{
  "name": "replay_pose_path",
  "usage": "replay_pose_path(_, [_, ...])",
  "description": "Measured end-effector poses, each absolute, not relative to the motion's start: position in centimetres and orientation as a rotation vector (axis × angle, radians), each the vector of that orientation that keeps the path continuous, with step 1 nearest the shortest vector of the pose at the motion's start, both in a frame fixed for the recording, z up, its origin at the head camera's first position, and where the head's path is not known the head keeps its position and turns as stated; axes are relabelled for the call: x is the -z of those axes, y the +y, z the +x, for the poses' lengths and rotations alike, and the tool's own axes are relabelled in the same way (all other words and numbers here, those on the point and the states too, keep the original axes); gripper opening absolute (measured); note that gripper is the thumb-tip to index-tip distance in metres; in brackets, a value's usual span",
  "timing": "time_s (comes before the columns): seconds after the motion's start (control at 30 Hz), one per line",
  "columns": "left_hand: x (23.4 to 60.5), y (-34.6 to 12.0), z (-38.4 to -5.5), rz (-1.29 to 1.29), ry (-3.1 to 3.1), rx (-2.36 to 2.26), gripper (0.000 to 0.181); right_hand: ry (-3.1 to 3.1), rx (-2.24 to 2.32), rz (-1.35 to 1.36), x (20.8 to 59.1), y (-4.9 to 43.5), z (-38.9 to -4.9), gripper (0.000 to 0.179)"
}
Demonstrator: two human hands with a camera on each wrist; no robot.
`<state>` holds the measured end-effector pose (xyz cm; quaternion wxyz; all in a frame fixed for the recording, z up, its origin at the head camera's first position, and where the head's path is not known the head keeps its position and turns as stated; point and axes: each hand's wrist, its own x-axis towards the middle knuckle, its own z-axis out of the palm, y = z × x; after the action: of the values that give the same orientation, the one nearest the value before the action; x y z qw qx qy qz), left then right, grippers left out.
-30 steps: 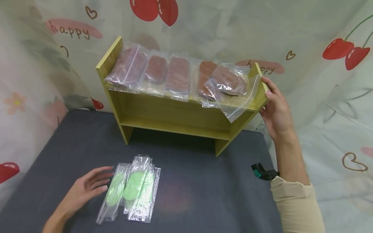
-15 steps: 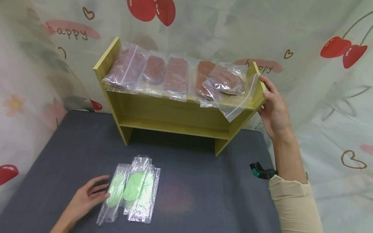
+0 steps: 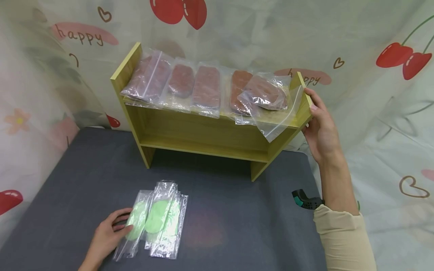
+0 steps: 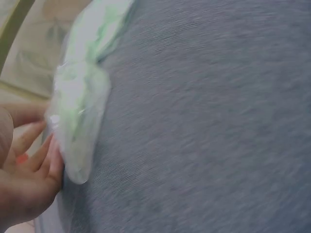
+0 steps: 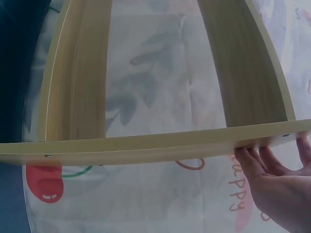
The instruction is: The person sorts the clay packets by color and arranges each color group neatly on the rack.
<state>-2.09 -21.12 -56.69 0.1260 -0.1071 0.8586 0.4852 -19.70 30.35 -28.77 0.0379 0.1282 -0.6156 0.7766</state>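
Note:
My left hand (image 3: 106,238) lies at the left edge of a flat clear bag (image 3: 136,224) with a pale green oval in it. Its thumb and fingers touch the bag's side in the left wrist view, fairly straight, not visibly closed round it. More clear bags (image 3: 162,222) with green contents overlap to the right of that one. My right hand (image 3: 323,131) is raised to the upper right end of a wooden shelf unit (image 3: 203,130). Its fingertips rest against the outer side of the end panel (image 5: 160,148), as the right wrist view shows.
Several clear bags with reddish-brown slabs (image 3: 206,88) lie along the upper shelf, and one zip bag (image 3: 266,94) overhangs its front edge. The unit stands at the back of the dark grey table (image 3: 230,222). Printed curtain (image 3: 237,34) hangs behind and at both sides.
My left hand has moved right from beside the green bags until its fingers touch the leftmost one. My right hand stays at the shelf's end panel.

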Motion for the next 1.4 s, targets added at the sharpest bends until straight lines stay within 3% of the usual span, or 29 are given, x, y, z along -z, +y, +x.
replay_pose_path(0.17, [57.0, -20.4, -1.9, -0.235, 2.737, -1.292, 0.051, -1.882, -2.386, 0.392, 28.9, 30.3, -19.7, 0.049])
replay_pose_path(0.7, [57.2, -18.6, -2.1, -0.162, 2.886, -1.021, 0.049, -1.824, -2.377, 0.415, 28.9, 29.9, -20.0, 0.048])
replay_pose_path(1.07, [57.9, -19.3, -1.7, -0.071, 3.001, -1.205, 0.047, -1.789, -2.391, 0.409, 29.3, 29.6, -20.1, 0.046])
replay_pose_path(1.4, [56.9, -19.4, -2.0, 0.008, 2.998, -1.311, 0.064, -1.776, -2.383, 0.426, 29.6, 29.6, -20.2, 0.049])
